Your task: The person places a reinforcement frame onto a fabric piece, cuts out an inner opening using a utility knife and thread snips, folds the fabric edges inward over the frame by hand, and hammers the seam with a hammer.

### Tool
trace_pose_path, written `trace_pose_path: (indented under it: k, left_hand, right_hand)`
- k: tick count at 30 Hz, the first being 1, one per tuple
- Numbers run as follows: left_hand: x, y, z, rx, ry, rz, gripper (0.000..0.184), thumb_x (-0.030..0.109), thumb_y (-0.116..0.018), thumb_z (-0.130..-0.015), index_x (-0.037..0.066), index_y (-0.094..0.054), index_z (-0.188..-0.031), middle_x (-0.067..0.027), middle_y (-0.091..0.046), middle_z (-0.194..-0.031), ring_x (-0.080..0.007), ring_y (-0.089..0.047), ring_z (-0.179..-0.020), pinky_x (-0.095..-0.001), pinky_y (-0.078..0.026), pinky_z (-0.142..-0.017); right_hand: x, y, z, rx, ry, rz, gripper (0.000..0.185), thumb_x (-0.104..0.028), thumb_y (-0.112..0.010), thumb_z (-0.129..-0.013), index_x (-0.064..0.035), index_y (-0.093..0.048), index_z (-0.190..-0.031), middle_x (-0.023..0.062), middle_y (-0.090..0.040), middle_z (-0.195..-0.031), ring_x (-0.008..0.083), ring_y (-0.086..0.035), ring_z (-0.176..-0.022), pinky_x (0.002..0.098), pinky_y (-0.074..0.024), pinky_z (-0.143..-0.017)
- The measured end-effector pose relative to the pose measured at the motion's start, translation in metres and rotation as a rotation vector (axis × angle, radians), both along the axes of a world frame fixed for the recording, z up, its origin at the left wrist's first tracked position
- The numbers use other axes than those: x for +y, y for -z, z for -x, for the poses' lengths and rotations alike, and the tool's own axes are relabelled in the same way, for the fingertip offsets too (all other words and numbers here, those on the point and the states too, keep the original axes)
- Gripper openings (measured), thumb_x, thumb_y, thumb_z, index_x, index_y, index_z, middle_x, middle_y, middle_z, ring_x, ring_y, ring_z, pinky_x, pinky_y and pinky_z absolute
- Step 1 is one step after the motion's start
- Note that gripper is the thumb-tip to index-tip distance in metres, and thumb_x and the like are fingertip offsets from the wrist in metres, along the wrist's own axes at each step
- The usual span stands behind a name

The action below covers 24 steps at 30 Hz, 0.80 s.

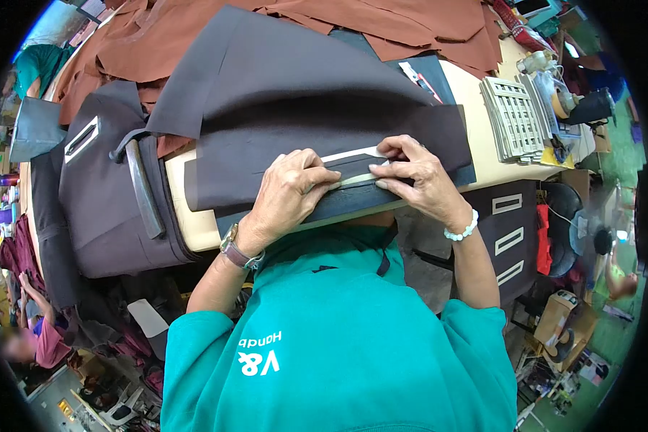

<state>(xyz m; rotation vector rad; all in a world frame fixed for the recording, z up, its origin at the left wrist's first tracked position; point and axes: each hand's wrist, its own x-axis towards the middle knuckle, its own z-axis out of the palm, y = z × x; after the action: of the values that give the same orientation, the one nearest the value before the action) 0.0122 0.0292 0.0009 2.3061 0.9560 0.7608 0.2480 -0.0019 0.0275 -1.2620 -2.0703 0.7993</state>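
Dark brown fabric (288,108) lies over the front of the table, with a raised fold across its middle. Near its front edge is a narrow strip (349,154) with pale edges. My left hand (295,187) is closed, thumb and fingers pinching the strip's left end. At the right end my right hand (414,176) has its fingers closed on the strip too. Under the fabric's front edge shows a dark board (353,200). A watch is on my left wrist and a bead bracelet on my right.
Reddish-brown leather-like sheets (137,43) cover the back. At the left, a curved metal tool (144,191) rests on dark fabric. Pale slotted frames (511,119) are stacked at the right, near a cutter (419,79). A person in pink (50,344) is at the far left.
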Motion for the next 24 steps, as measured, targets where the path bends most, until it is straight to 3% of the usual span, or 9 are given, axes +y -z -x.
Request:
trace_pose_path:
  k: [4,8,13,18,24]
  left_hand:
    - [0.000,0.000,0.000,-0.001,0.000,0.014,0.020,0.005,-0.070,-0.068,0.010,-0.071,-0.087,-0.0049,-0.055,-0.074,-0.0214,-0.055,-0.072,-0.0338,-0.044,-0.066]
    - [0.000,0.001,0.000,0.001,0.005,0.001,0.017,0.008,-0.069,-0.071,0.010,-0.070,-0.087,-0.0051,-0.055,-0.075,-0.0217,-0.055,-0.073,-0.0338,-0.042,-0.067]
    - [-0.003,-0.011,0.003,0.101,-0.025,-0.034,0.011,0.014,-0.068,-0.075,0.008,-0.067,-0.085,-0.0050,-0.056,-0.076,-0.0225,-0.054,-0.074,-0.0338,-0.039,-0.065]
    - [-0.012,-0.020,0.044,0.151,-0.112,0.076,0.012,0.014,-0.071,-0.073,0.006,-0.066,-0.081,-0.0041,-0.057,-0.075,-0.0206,-0.054,-0.072,-0.0327,-0.038,-0.066]
    - [-0.015,-0.010,0.047,0.025,-0.134,0.083,0.011,0.012,-0.070,-0.073,0.005,-0.065,-0.080,-0.0067,-0.054,-0.075,-0.0235,-0.054,-0.073,-0.0353,-0.043,-0.065]
  right_hand:
    - [0.006,0.000,-0.009,0.035,0.043,0.066,0.019,-0.008,-0.070,-0.072,-0.0004,-0.067,-0.089,0.0106,-0.056,-0.102,0.0216,-0.057,-0.093,0.0320,-0.0479,-0.078]
    - [0.009,0.008,0.019,-0.240,0.297,-0.276,0.030,-0.014,-0.071,-0.072,-0.0012,-0.064,-0.098,0.0137,-0.055,-0.104,0.0279,-0.055,-0.096,0.0359,-0.0462,-0.082]
    - [0.012,0.019,0.050,-0.369,0.219,-0.352,0.052,-0.031,-0.073,-0.069,-0.0063,-0.058,-0.113,0.0119,-0.053,-0.111,0.0285,-0.050,-0.105,0.0399,-0.0415,-0.087]
    - [0.008,0.014,0.021,-0.402,0.323,-0.272,0.056,-0.035,-0.072,-0.070,-0.0058,-0.058,-0.115,0.0128,-0.053,-0.112,0.0292,-0.050,-0.105,0.0402,-0.0409,-0.089]
    - [0.011,0.011,0.060,-0.453,0.194,-0.363,0.051,-0.033,-0.071,-0.072,-0.0086,-0.058,-0.114,0.0106,-0.051,-0.115,0.0293,-0.047,-0.109,0.0404,-0.0380,-0.093]
